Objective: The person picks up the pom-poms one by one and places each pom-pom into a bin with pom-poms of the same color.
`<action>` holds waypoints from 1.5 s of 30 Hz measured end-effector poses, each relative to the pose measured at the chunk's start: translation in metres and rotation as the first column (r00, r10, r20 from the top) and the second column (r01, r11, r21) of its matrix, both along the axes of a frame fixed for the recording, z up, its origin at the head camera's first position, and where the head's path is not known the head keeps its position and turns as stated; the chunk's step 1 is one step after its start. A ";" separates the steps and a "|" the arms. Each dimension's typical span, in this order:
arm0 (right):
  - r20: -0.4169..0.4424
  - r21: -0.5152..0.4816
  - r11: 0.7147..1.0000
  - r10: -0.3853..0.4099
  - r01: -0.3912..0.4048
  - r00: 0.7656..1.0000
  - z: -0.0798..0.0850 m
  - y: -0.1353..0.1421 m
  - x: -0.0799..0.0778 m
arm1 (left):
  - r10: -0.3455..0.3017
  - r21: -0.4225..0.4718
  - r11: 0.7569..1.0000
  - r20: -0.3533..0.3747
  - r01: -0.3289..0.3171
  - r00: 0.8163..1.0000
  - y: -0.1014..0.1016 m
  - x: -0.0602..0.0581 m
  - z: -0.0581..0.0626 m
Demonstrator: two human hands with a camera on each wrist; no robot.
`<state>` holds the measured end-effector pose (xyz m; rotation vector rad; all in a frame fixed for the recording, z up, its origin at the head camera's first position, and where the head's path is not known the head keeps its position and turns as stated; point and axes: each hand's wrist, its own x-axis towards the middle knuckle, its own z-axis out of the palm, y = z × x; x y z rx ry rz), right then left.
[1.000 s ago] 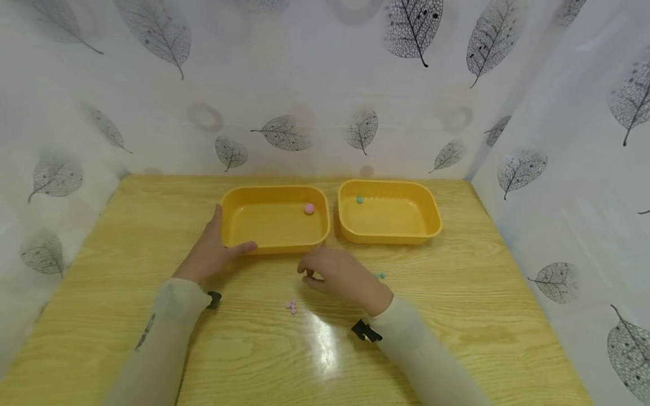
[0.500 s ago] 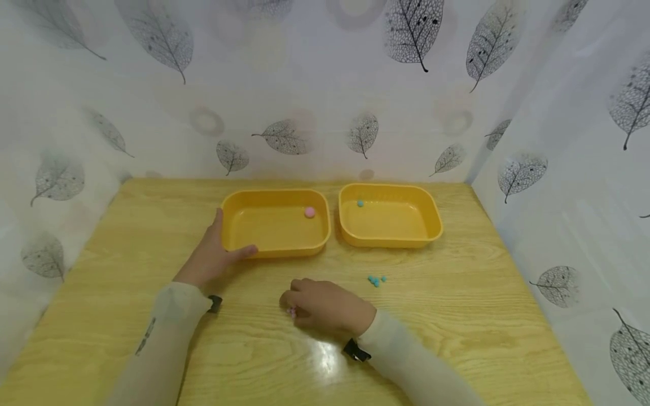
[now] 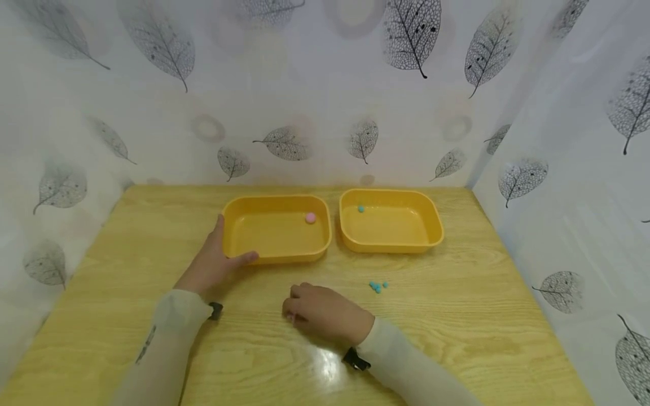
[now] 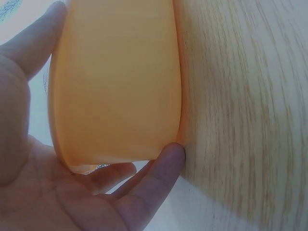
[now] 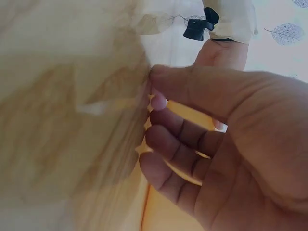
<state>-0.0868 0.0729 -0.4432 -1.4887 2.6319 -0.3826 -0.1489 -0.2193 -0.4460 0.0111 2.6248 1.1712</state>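
Note:
My left hand [image 3: 208,262] grips the left end of a yellow plastic tray [image 3: 276,260], thumb along its front side and fingers at its end wall. In the left wrist view a fingertip [image 4: 171,154] sits at the tray's lower edge, right by the wood. A larger round pink piece [image 3: 310,217] lies inside this tray. In front of it, low on the table, my right hand [image 3: 327,313] pinches a small pink bead [image 5: 159,102] between thumb and fingers. Its curled fingers hide most of the spot where several pink beads lay.
A second yellow tray [image 3: 391,248] stands to the right, holding a round blue piece [image 3: 361,208]. Several small blue beads [image 3: 377,287] lie on the wooden table [image 3: 457,338] before it. A leaf-print curtain [image 3: 304,84] borders the table at the back and sides.
My right hand has come down and left from near the trays onto the pink beads, closing its fingers over them. More blue beads show now. The left hand stays on the tray.

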 end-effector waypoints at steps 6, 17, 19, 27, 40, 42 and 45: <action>-0.009 0.049 0.993 -0.109 0.110 0.994 -0.002 0.004 -0.006 | -0.002 0.000 1.000 -0.005 0.002 1.000 0.001 0.001 -0.001; 0.065 -0.008 0.963 -0.267 0.268 0.962 -0.002 0.015 -0.017 | -0.013 -0.009 1.000 0.006 0.013 1.000 0.003 0.002 0.004; 0.101 -0.023 0.956 -0.290 0.294 0.952 -0.002 0.017 -0.017 | -0.015 -0.012 1.000 0.005 0.015 1.000 0.003 0.001 0.004; 0.031 -0.026 0.956 -0.293 0.294 0.956 -0.002 0.018 -0.016 | -0.013 -0.012 1.000 0.001 0.013 1.000 0.003 0.002 0.005; -0.041 -0.034 0.954 -0.301 0.299 0.953 -0.008 0.016 -0.018 | -0.001 -0.004 1.000 -0.001 0.001 1.000 0.002 0.004 0.004; -0.035 -0.035 0.952 -0.305 0.304 0.952 -0.006 0.016 -0.019 | 0.004 -0.004 1.000 0.005 -0.004 1.000 0.002 0.003 0.005; -0.016 -0.033 0.950 -0.312 0.312 0.950 -0.003 0.017 -0.020 | 0.011 -0.001 1.000 0.018 -0.011 1.000 0.002 0.003 0.007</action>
